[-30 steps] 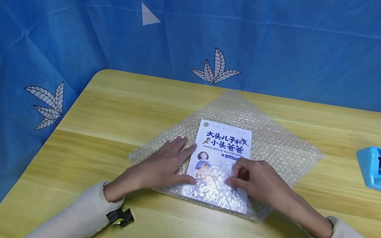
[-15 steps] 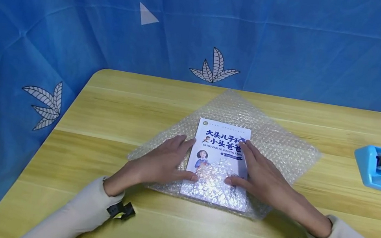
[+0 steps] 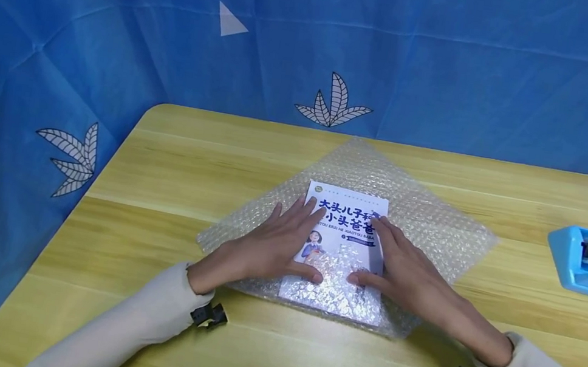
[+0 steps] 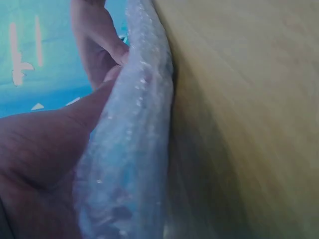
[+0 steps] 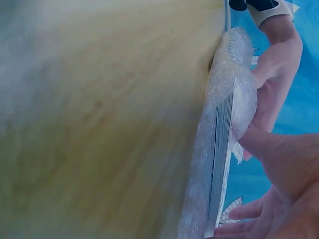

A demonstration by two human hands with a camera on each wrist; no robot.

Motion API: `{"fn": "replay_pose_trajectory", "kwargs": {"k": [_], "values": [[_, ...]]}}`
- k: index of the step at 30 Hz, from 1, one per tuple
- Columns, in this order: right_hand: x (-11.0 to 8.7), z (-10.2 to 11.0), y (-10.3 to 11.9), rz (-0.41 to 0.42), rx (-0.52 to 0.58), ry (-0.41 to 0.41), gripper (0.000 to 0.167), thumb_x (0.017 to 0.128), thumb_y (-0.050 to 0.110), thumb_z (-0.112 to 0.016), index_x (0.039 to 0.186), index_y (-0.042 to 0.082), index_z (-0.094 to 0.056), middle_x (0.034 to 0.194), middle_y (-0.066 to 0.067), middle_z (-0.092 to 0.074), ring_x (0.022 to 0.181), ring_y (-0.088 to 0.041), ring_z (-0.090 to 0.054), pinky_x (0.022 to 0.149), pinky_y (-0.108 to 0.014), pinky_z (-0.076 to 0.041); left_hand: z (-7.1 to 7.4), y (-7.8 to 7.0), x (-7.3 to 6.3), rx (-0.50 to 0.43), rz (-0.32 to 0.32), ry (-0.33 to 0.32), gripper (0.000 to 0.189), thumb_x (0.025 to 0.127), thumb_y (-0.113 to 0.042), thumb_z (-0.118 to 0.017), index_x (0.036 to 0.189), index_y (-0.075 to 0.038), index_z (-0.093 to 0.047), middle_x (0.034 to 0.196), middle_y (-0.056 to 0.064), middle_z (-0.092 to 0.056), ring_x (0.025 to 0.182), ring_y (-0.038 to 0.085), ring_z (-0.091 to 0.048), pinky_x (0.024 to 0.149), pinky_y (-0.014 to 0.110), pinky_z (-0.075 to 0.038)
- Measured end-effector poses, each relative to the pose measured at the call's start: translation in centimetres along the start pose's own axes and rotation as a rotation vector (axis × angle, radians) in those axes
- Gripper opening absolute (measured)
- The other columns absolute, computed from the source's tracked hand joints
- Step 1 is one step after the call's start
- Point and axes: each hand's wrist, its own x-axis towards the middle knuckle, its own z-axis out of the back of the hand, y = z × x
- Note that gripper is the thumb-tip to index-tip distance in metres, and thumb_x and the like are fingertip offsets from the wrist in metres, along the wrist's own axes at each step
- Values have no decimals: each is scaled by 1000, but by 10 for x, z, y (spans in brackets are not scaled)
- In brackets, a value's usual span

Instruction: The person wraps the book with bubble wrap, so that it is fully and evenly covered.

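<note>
A white book with blue Chinese lettering lies on a sheet of bubble wrap. A folded-over part of the wrap covers the lower half of the cover. My left hand rests with fingers spread over the book's left side, its thumb on the wrapped part. From the other side my right hand lies along the right edge, fingertips near the lettering and thumb on the wrap. Page edges of the book show in the right wrist view. The left wrist view has the rolled wrap edge under the thumb.
A light blue tape dispenser stands at the right of the wooden table. Behind and to the left hangs a blue cloth with leaf prints.
My right fingers have straightened from a pinch over the wrap and now lie flat at the book's right side. Then my left hand has slid right, further onto the cover.
</note>
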Motion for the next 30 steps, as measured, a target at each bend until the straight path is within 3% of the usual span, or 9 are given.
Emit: {"fn": "replay_pose_trajectory", "kwargs": {"k": [8,30], "values": [[-1,1,-1,13,22,2,105,94,55,-72,162,-5,-20,165,-33,-18,148,-56,-25,115,-70,-27,-3,3,3,-12,24,33,103,93,-58,-68,168,-16,-11,170,10,12,153,47,10,121,60,5],[1,4,-1,-11,14,61,100,97,53,-69,163,-4,-20,167,-33,-12,149,-56,-21,114,-71,-28,-3,3,6,30,10,12,96,92,-57,-70,166,-17,-23,171,9,3,154,48,3,121,64,-3]]}}
